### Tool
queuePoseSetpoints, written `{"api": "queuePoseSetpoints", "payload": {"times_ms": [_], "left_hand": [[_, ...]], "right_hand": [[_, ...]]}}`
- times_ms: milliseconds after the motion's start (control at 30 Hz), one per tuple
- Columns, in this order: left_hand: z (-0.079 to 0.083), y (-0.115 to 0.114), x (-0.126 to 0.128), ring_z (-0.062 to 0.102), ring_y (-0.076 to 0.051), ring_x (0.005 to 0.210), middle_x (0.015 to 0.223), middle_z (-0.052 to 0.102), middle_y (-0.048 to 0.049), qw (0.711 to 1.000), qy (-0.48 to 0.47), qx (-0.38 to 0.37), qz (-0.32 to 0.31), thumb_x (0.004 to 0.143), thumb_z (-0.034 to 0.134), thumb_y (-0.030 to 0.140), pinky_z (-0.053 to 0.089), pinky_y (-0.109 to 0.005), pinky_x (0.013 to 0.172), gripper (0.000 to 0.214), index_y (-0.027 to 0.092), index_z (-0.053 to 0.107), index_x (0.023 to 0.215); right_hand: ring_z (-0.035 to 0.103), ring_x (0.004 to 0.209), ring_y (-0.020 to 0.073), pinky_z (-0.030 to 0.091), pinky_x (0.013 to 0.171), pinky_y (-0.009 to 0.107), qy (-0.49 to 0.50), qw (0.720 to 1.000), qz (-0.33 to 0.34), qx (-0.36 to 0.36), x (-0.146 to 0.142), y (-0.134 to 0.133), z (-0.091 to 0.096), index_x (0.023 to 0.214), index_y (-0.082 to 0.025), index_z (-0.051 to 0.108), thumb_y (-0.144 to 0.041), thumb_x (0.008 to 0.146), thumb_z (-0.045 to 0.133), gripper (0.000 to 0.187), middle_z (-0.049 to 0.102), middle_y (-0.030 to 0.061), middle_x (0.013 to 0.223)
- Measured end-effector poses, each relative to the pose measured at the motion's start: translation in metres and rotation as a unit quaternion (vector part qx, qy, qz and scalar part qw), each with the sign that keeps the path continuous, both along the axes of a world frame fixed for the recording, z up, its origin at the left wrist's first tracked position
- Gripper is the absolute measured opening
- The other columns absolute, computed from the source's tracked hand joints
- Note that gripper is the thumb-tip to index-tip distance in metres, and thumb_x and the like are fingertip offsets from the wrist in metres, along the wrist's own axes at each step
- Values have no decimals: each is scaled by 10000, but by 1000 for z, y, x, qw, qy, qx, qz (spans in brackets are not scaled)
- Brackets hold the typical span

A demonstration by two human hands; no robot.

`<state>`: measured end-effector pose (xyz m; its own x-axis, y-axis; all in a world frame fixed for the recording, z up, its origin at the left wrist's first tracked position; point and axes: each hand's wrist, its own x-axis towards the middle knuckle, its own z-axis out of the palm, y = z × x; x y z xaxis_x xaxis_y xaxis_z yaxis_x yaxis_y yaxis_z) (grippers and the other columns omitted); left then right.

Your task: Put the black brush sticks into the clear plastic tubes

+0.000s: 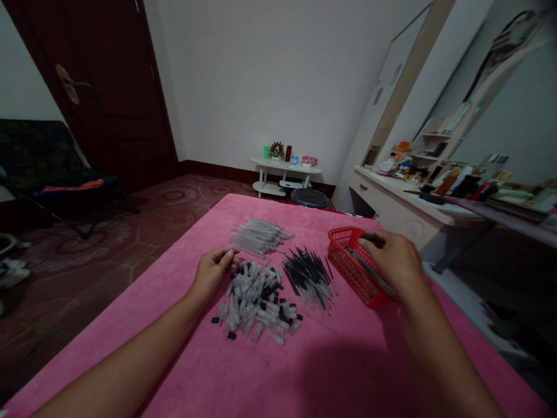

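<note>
Behind our pink counter [195, 360] stand a plain white wall [270, 69], a dark red door [100, 81] and a small white table [285, 165].

Some of the work looks done, and a lot looks left. Long thin pieces [374, 270] lie inside the red basket [350, 271] on our right, but we can't tell how many. Three heaps are loose on the counter. At the back are the clear sticks [259, 237], all lined up about the same way. In the middle, just left of the basket, are the dark thin sticks [304, 270]. Closest to us is a messy heap of little white and black bits [256, 293], and it looks big.

Our left arm [143, 354] reaches forward, and our left hand [214, 267] is low by the edge of the messy heap. Its thumb and finger are close together, but we can't tell if that grip has something in it. Our right arm [435, 342] reaches out too, and our right hand [394, 252] bends over the basket. Its grip looks narrow, with something dark at the tips, but it is too blurry to know if we hold it.
</note>
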<state>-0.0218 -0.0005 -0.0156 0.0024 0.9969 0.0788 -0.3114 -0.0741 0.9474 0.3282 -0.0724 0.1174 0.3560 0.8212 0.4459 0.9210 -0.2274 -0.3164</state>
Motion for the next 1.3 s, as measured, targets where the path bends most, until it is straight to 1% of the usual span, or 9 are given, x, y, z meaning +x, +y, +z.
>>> {"api": "queuePoseSetpoints", "payload": {"times_ms": [67, 133, 233, 367, 433, 600, 800, 1000, 1300], "left_hand": [[-1, -1, 1, 584, -123, 540, 633, 648, -58, 1000, 15, 8, 5, 681, 723, 388, 437, -217, 526, 345, 97, 667, 859], [0, -2, 1, 595, -137, 570, 663, 661, -61, 998, 47, 23, 26, 690, 710, 391, 445, -226, 543, 337, 110, 682, 875], [6, -1, -1, 630, -189, 724, 794, 700, -86, 987, 136, 65, 61, 698, 695, 364, 479, -262, 649, 288, 143, 713, 882], [12, 8, -7, 572, -254, 987, 965, 697, -91, 959, 235, 150, 58, 696, 678, 314, 443, -329, 886, 237, 205, 737, 899], [10, 16, -10, 534, -253, 1024, 1000, 684, -79, 927, 311, 203, 47, 725, 639, 262, 402, -360, 951, 264, 229, 721, 974], [-3, 31, -18, 494, -220, 1050, 1104, 640, -70, 811, 509, 289, -7, 792, 470, 87, 411, -366, 938, 428, 217, 619, 1172], [-4, 32, -17, 489, -224, 1034, 1105, 599, -102, 729, 598, 333, -20, 866, 449, 169, 418, -362, 899, 340, 194, 617, 1160], [-3, 29, -17, 519, -209, 893, 914, 595, -97, 722, 617, 312, -6, 853, 498, 212, 425, -314, 776, 225, 182, 696, 956], [1, 17, -21, 559, -211, 893, 947, 621, -69, 710, 653, 261, 36, 791, 529, 179, 429, -284, 711, 157, 193, 637, 904]], "right_hand": [[643, 787, 188, 419, 665, 261, 18, 995, 100, -12, -28, 2, -3, 915, -188, 725, -315, 788, 544, 255, 717, 77, 888], [644, 771, 188, 407, 646, 258, 0, 985, 161, -68, -54, 3, -13, 862, -193, 727, -268, 773, 568, 197, 721, 69, 854], [650, 753, 202, 386, 619, 267, -42, 975, 178, -128, -84, 3, -32, 809, -198, 724, -243, 759, 605, 137, 722, 79, 796], [657, 776, 211, 378, 603, 267, -81, 963, 185, -176, -106, 1, -51, 767, -219, 714, -266, 756, 630, 97, 722, 82, 803], [660, 790, 211, 384, 606, 262, -90, 958, 180, -202, -112, 1, -56, 747, -213, 708, -286, 753, 635, 103, 721, 84, 810], [667, 848, 238, 417, 650, 277, -103, 946, 172, -256, -119, 1, -63, 782, -199, 697, -333, 754, 633, 151, 717, 79, 856], [666, 885, 256, 453, 696, 298, -120, 943, 165, -263, -122, 0, -64, 833, -191, 698, -365, 757, 642, 198, 715, 92, 906], [667, 895, 255, 469, 726, 295, -129, 933, 158, -297, -129, -3, -59, 872, -171, 718, -386, 743, 665, 257, 712, 131, 928], [668, 885, 291, 483, 714, 335, -139, 932, 161, -294, -133, -5, -62, 883, -117, 722, -211, 750, 590, 210, 701, 196, 934]]}}
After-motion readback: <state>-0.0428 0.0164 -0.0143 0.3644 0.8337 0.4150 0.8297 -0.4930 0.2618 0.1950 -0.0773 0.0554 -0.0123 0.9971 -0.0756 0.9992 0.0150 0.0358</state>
